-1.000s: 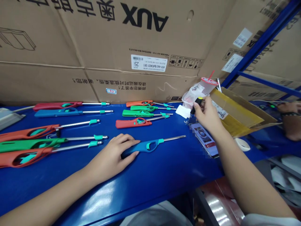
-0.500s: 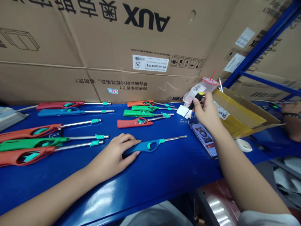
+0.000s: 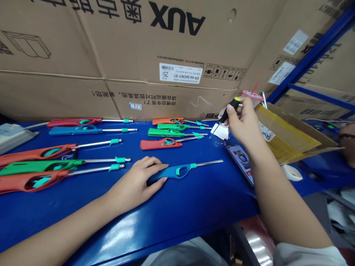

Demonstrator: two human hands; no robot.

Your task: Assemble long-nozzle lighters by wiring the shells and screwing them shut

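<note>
Work at a blue tabletop (image 3: 166,218), near to far. In the foreground the person's left hand (image 3: 141,177) lies with thumb and fingers closed about the rear of a blue stick lighter (image 3: 169,172), which rests on the tabletop, its metal barrel directed to the right. To its left lie three longer stick lighters: an orange-red one (image 3: 16,181), a green one (image 3: 24,167) and an orange one (image 3: 16,158). Right of the barrel tip is a lit smartphone (image 3: 239,159), partly covered by the right forearm; a white ring (image 3: 292,173) sits beyond that arm.

Farther back, the right hand (image 3: 244,122) is clamped on the handle of a black-and-yellow screwdriver (image 3: 230,109), held tilted, its tip low beside a white paper (image 3: 221,131) and near scattered small metal pieces (image 3: 220,143). Compared with one second earlier, the handle and shaft show more fully and the tip lies farther left, while the left hand's hold is unchanged. This suggests that the tool is being handled around the small pieces while the lighter is kept steady; whether the tip carries a piece cannot be told. Behind stands a large AUX carton (image 3: 124,55).
</note>
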